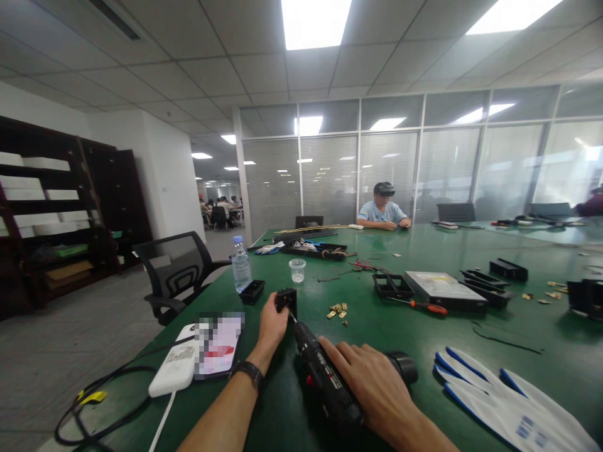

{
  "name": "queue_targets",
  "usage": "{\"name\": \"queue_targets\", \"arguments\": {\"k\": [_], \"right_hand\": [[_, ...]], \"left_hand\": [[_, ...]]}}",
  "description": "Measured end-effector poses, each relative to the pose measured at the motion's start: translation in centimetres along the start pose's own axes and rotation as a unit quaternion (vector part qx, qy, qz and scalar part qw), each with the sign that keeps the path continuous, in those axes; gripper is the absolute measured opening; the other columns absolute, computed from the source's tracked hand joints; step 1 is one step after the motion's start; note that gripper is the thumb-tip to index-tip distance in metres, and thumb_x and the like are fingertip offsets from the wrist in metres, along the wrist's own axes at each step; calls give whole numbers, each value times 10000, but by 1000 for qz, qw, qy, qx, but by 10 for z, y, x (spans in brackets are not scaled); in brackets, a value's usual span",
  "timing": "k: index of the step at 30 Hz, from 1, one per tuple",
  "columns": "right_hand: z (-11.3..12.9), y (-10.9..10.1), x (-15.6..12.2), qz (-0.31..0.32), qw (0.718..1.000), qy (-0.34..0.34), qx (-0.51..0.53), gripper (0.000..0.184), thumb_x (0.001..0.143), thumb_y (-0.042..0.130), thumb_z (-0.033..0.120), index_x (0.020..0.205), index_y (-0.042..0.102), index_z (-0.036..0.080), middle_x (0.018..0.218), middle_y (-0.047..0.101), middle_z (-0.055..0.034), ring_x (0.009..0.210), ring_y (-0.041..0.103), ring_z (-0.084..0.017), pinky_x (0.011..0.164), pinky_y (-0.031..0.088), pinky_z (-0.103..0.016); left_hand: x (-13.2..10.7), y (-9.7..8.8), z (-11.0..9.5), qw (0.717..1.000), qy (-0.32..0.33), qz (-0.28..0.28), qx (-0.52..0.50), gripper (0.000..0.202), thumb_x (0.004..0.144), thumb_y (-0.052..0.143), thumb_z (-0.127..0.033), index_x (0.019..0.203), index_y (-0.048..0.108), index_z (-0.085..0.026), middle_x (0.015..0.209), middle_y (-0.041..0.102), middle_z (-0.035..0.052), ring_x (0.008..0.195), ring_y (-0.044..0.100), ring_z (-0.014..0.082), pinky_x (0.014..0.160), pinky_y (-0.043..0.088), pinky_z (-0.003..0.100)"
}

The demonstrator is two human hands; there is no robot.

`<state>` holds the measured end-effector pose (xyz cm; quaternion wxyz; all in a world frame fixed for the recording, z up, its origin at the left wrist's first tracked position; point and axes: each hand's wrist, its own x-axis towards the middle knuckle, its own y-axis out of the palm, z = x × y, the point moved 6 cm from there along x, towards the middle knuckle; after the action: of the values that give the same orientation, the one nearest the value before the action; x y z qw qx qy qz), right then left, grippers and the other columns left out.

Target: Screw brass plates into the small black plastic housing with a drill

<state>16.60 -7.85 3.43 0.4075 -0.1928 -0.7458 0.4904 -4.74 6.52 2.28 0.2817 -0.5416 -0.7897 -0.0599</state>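
Note:
My left hand [273, 323] grips a small black plastic part [286, 300] upright on the table, its fingers closed round the near side. A black cordless drill [325, 380] lies under my right hand [370, 376], which is wrapped over its body from the right. The drill's thin bit points forward and left, with its tip at the black part; whether it touches a screw there is too small to tell. Several small brass pieces [337, 311] lie on the table just right of the part.
Around my hands on the green table [264, 402] are a water bottle [241, 263], a plastic cup [297, 270], a phone [220, 348], a white power bank [175, 361], a screwdriver [428, 307], a flat metal-topped box [445, 289] and white gloves [509, 402]. Another person [384, 210] sits across.

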Motion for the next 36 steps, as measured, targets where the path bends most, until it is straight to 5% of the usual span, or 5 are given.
{"name": "queue_targets", "arguments": {"k": [16, 36], "right_hand": [[0, 2, -2, -6, 1000, -1, -6, 750, 795, 567, 153, 1485, 288, 247, 1096, 625, -10, 845, 595, -211, 747, 322, -365], [0, -1, -2, 25, 999, -13, -19, 767, 797, 487, 82, 1505, 238, 241, 1137, 615, -41, 898, 604, -207, 781, 380, -343]], "left_hand": [[-2, -3, -5, 999, -33, -18, -39, 340, 725, 615, -4, 1037, 663, -131, 1031, 726, 106, 955, 687, 208, 902, 515, 316], [3, 4, 11, 1000, 11, 5, -13, 310, 744, 591, -51, 1031, 648, -154, 1032, 714, 93, 941, 673, 208, 884, 499, 323]]}}
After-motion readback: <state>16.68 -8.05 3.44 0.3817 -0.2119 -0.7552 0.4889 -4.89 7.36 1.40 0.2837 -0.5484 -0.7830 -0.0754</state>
